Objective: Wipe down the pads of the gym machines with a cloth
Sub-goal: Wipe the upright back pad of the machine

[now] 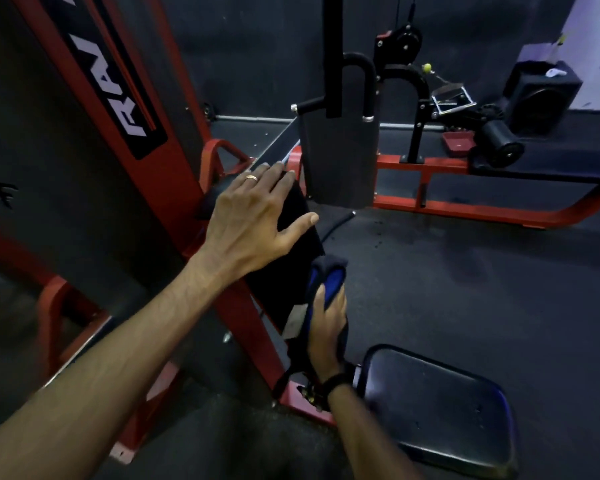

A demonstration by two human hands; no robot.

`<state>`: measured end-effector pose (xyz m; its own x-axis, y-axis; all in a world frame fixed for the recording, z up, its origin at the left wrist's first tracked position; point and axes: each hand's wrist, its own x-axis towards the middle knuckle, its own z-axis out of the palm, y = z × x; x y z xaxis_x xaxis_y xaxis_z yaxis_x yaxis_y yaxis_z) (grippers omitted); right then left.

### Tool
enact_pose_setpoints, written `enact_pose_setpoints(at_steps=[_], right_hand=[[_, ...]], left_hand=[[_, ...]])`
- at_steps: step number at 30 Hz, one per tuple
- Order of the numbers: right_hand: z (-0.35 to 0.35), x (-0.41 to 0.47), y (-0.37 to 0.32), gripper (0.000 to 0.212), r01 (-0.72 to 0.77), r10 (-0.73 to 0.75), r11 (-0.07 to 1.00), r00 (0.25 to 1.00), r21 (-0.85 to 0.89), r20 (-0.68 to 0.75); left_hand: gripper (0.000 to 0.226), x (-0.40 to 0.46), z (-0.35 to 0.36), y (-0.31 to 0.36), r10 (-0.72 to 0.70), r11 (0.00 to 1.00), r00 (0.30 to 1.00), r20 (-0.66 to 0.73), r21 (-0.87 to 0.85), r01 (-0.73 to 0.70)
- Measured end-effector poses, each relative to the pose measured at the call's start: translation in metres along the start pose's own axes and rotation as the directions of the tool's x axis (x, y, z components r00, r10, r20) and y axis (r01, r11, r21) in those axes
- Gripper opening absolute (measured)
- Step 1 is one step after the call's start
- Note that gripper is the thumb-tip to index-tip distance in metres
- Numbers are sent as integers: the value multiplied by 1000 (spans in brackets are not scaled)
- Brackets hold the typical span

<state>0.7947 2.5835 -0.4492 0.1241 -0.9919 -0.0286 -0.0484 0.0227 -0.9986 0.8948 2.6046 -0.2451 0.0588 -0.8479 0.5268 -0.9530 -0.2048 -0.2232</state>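
A long black back pad [293, 237] slopes along the red machine frame [174, 188] at centre. My left hand [253, 220] lies flat on the pad's upper end, fingers spread. My right hand [328, 327] grips a blue cloth [328, 275] and holds it against the pad's right edge lower down. A black seat pad [437, 410] sits at bottom right, just beside my right wrist.
A grey weight-stack cover [340, 161] with black handles hangs behind the pad. A second red bench frame [482, 188] with a black roller pad [499, 143] runs along the back right. A black speaker box [541, 95] stands far right. Dark rubber floor [447, 265] lies between.
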Motion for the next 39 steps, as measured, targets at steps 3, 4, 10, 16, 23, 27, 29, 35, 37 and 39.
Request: enact_pose_setpoints(at_steps=[3, 4, 10, 16, 23, 27, 29, 35, 37, 39], right_hand=[[10, -29, -18, 90, 126, -126, 991, 992, -40, 3], [12, -27, -34, 86, 171, -169, 983, 985, -59, 35], [18, 65, -69, 86, 294, -290, 956, 938, 12, 188], [-8, 46, 22, 97, 21, -10, 998, 984, -61, 180], [-8, -18, -14, 70, 126, -106, 988, 974, -88, 202], [8, 17, -72, 72, 307, -275, 947, 925, -91, 262], [9, 50, -74, 86, 261, -243, 965, 934, -36, 262], [-19, 55, 33, 115, -112, 128, 989, 975, -93, 181], [-28, 27, 68, 121, -158, 172, 982, 974, -103, 148], [-35, 4, 81, 122, -181, 206, 972, 963, -152, 172]], left_hand=[[93, 3, -2, 8, -14, 994, 997, 77, 107, 6], [95, 3, -1, 10, -24, 991, 996, 81, 136, 13], [89, 3, -2, 17, -78, 968, 993, 92, 244, 53], [81, 0, -2, 20, -116, 954, 988, 103, 288, 82], [76, -1, 0, 25, -129, 959, 991, 48, 260, 112], [82, -4, -1, 25, -82, 961, 994, 76, 270, 58], [92, -2, -3, 23, -52, 941, 991, 120, 337, 9], [102, -6, 4, 32, -40, 849, 978, 206, 523, -76], [98, -9, 6, 31, -7, 807, 980, 199, 580, -112], [94, -9, 12, 36, 59, 776, 963, 262, 595, -209]])
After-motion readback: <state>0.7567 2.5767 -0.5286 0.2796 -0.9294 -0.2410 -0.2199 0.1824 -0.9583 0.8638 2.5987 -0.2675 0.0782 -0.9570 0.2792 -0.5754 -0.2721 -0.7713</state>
